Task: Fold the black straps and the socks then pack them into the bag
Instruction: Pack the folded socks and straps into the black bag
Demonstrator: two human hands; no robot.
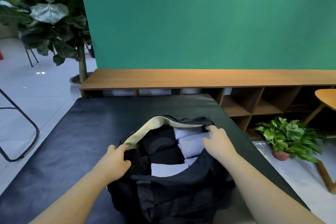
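Both your hands hold the soft black bag [172, 192] open on the dark, faintly glossy table [72, 132]. Your left hand [114, 162] pinches the left rim beside the beige lining; your right hand [218, 143] curls over the right rim. Inside lie folded black straps [160, 145] and pale, squarish folded socks [192, 143]. No writing is readable.

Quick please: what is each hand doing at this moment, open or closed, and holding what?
Left hand: closed, gripping the left edge of the black bag opening.
Right hand: closed, pinching the bag's right rim near the white folded socks.
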